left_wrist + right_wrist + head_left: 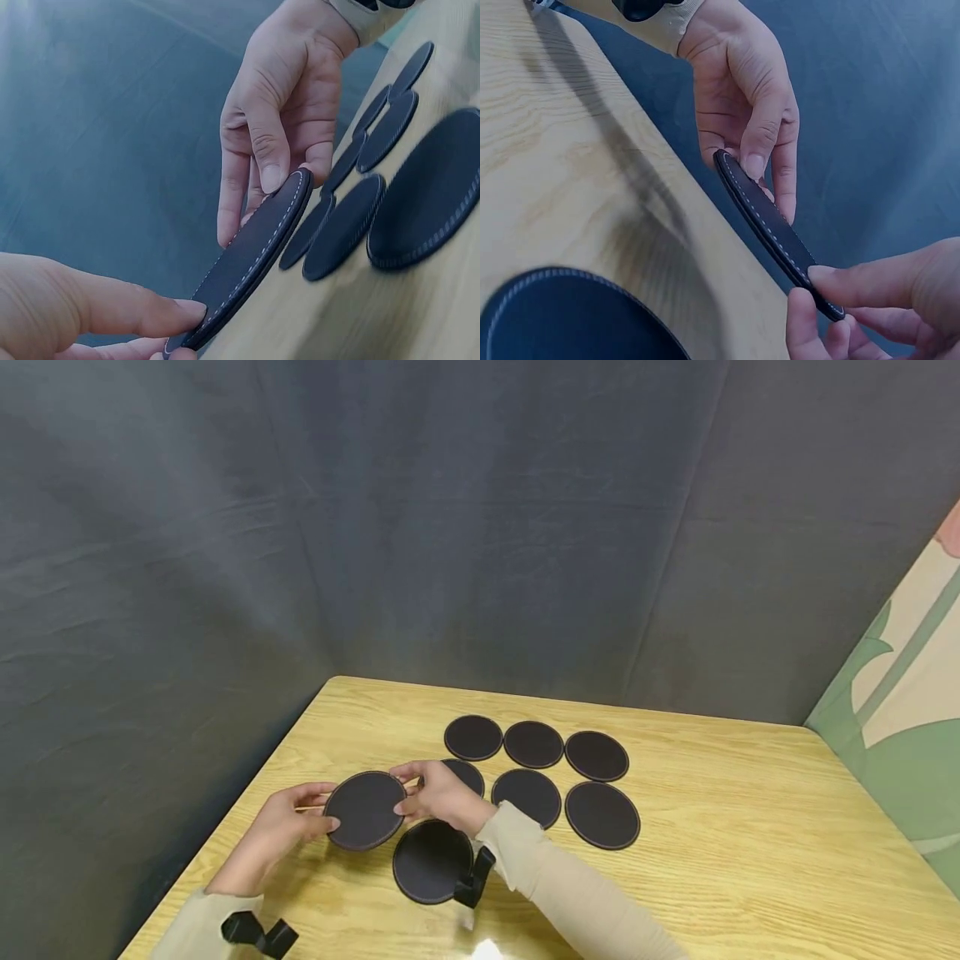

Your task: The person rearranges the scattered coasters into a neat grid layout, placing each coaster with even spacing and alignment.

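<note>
Between my two hands is a round black coaster [365, 811] with pale stitching round its rim, raised off the table and tilted. My left hand [288, 822] pinches its left edge, thumb on top and fingers beneath. At the opposite edge my right hand [447, 795] pinches it in the same way. In the left wrist view the held coaster [251, 251] shows a layered edge; I cannot tell whether it is one coaster or two. Below the right wrist a single coaster [431, 862] lies flat on the table. The right hand partly hides another coaster [467, 775].
Similar coasters lie in two rows on the wooden table [750, 827]: a back row with a middle coaster [533, 744], and a nearer row ending in a right-hand coaster [602, 815]. A dark curtain [480, 527] hangs behind; patterned cloth [900, 727] is at right.
</note>
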A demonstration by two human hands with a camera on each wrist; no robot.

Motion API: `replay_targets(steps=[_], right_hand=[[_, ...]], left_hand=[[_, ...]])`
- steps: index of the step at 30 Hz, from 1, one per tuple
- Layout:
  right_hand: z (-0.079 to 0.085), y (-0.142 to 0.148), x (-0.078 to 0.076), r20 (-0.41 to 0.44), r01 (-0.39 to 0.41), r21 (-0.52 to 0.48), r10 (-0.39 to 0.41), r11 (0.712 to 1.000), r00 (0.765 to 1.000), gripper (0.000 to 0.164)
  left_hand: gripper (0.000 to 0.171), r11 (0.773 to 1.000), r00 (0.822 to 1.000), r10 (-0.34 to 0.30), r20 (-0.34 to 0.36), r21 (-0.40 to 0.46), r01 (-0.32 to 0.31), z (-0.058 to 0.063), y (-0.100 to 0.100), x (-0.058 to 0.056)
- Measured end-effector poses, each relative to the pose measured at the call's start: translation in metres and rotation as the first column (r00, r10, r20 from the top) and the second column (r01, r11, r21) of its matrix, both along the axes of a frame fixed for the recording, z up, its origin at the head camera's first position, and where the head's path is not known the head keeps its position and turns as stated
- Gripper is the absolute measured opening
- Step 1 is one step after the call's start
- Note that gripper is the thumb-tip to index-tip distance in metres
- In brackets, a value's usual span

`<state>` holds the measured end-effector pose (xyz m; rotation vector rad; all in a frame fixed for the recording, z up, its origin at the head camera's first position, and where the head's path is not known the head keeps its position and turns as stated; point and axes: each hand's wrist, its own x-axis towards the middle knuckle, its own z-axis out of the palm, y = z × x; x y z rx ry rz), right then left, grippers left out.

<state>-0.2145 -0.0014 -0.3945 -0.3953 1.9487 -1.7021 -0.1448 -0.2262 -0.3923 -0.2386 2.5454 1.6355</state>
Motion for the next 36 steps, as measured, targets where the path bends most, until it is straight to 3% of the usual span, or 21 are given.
replay_targets(steps=[15, 22, 36], right_hand=[[0.013, 0.071, -0.003, -0.074, 0.018, -0.020, -0.020, 1.000, 0.997, 0.057], [0.016, 0.096, 0.001, -0.056, 0.053, -0.023, -0.054, 0.998, 0.997, 0.057], [0.014, 0.138, 0.013, -0.105, 0.084, 0.000, -0.084, 0.996, 0.991, 0.058]], left_hand=[[0.058, 0.992, 0.996, -0.068, -0.054, 0.103, 0.073, 0.010, 0.059, -0.025], [0.056, 0.984, 0.992, -0.103, -0.069, 0.138, 0.112, 0.016, 0.080, -0.031], [0.052, 0.966, 0.986, -0.158, -0.061, 0.199, 0.167, 0.016, 0.115, -0.036]])
